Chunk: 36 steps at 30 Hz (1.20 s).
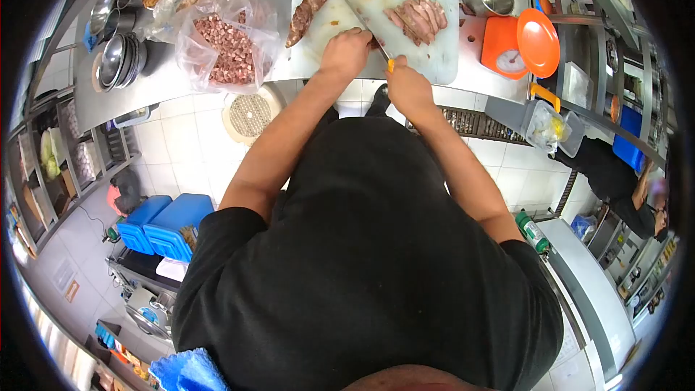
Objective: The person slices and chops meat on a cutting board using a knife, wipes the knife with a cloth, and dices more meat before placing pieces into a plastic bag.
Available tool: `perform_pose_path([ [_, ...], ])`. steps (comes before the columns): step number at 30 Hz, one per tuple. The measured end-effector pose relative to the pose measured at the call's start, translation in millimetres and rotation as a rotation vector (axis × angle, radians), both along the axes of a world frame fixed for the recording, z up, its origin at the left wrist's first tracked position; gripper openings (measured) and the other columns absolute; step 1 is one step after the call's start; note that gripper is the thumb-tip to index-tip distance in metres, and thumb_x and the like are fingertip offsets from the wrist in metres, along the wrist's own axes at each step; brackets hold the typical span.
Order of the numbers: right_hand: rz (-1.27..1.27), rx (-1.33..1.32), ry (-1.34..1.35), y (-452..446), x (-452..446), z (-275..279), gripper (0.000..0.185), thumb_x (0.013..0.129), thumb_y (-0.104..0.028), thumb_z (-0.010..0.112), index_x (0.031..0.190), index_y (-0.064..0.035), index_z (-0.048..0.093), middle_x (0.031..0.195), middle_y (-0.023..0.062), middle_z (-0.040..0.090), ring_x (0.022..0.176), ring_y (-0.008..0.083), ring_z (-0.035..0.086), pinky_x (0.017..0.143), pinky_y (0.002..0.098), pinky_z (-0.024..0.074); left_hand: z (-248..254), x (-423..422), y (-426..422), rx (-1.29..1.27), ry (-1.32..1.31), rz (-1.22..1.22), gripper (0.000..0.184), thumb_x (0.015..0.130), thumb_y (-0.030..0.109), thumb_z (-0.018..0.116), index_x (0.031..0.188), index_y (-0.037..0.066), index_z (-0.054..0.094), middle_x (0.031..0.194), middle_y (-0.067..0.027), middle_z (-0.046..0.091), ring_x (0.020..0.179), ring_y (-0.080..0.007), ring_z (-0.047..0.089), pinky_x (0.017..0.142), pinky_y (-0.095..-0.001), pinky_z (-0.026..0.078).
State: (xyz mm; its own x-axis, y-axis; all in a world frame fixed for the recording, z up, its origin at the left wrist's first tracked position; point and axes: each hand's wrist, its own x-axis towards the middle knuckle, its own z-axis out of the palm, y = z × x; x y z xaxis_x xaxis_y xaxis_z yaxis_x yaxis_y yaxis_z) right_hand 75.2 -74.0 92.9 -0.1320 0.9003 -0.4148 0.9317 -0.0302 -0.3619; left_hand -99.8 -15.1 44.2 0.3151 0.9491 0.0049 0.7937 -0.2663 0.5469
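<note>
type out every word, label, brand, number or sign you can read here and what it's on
None of the text can be read with certainty.
Dial of the orange scale: markings too small to read.
Green and white container at the right: any print too blurred to read.
Pale sheet on the left wall: too blurred to read.
Knife: no lettering can be made out.
</note>
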Motion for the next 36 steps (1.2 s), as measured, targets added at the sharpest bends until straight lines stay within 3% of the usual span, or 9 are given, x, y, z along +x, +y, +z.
perform_pose_path([
  [4, 0.028, 0.066, 0.017, 25.9, -8.7, -9.1, 0.03, 0.104, -0.024, 0.057, 0.113, 0.005, 0.053, 0.089, 0.0286, 0.074, 0.085, 0.0471, 0.074, 0.079, 0.0556, 0.0585, -6.4, -3.8, 1.8, -0.008, -0.028, -0.007, 0.012, 0.092, 0.014, 0.07, 0.101, 0.007, 0.074, 0.098, -0.0147, 0.073, 0.095, -0.0374, 0.072, 0.086, -0.049, 0.058],
  [10, 0.065, 0.012, -0.009, 7.8, 2.8, 33.6, 0.034, 0.104, -0.025, 0.058, 0.113, 0.0069, 0.053, 0.089, 0.0299, 0.074, 0.084, 0.048, 0.074, 0.077, 0.0556, 0.0587, 6.5, -9.9, -4.6, -0.07, -0.11, 0.015, 0.015, 0.091, 0.013, 0.07, 0.104, 0.008, 0.075, 0.099, -0.0162, 0.073, 0.095, -0.0387, 0.072, 0.086, -0.0494, 0.059],
  [16, -0.043, 0.0, 0.009, 4.5, -17.0, -7.7, 0.036, 0.104, -0.026, 0.058, 0.114, 0.0078, 0.052, 0.089, 0.0297, 0.074, 0.086, 0.0482, 0.074, 0.079, 0.0566, 0.0584, -6.6, -10.5, 1.2, -0.043, 0.025, -0.022, 0.014, 0.092, 0.013, 0.069, 0.104, 0.006, 0.074, 0.102, -0.0166, 0.072, 0.095, -0.0398, 0.072, 0.086, -0.0496, 0.059],
  [19, 0.005, 0.032, 0.039, 20.9, -16.1, -5.0, 0.036, 0.104, -0.025, 0.059, 0.115, 0.0076, 0.052, 0.09, 0.0295, 0.074, 0.086, 0.0483, 0.074, 0.079, 0.0568, 0.0582, -4.4, -11.1, 1.9, -0.072, 0.01, -0.036, 0.016, 0.093, 0.011, 0.062, 0.1, 0.003, 0.074, 0.105, -0.0192, 0.073, 0.1, -0.0382, 0.073, 0.09, -0.0488, 0.059],
  [25, 0.005, -0.024, 0.006, 12.0, -18.0, 31.3, 0.035, 0.102, -0.025, 0.061, 0.115, 0.0072, 0.054, 0.091, 0.0304, 0.074, 0.088, 0.0482, 0.074, 0.08, 0.0562, 0.0584, -2.2, -18.8, 1.4, -0.073, -0.002, -0.008, 0.013, 0.091, 0.01, 0.069, 0.102, 0.005, 0.073, 0.104, -0.0179, 0.071, 0.1, -0.0397, 0.071, 0.09, -0.0497, 0.058],
  [29, -0.085, -0.035, 0.035, 9.2, -30.9, -5.8, 0.037, 0.102, -0.026, 0.061, 0.115, 0.0078, 0.054, 0.093, 0.0307, 0.074, 0.092, 0.048, 0.074, 0.083, 0.0561, 0.0579, -5.7, -20.5, 2.1, -0.085, -0.004, -0.038, 0.014, 0.09, 0.01, 0.07, 0.102, 0.006, 0.074, 0.103, -0.0171, 0.072, 0.1, -0.0396, 0.071, 0.09, -0.0494, 0.058],
  [36, -0.022, -0.025, 0.048, 15.6, -21.5, 11.8, 0.037, 0.102, -0.027, 0.061, 0.113, 0.0079, 0.054, 0.093, 0.0314, 0.074, 0.09, 0.0485, 0.074, 0.082, 0.0563, 0.0582, -8.3, -23.2, 2.9, -0.074, -0.015, -0.023, 0.013, 0.092, 0.016, 0.07, 0.1, 0.007, 0.074, 0.1, -0.0161, 0.072, 0.095, -0.0399, 0.071, 0.086, -0.0505, 0.058],
])
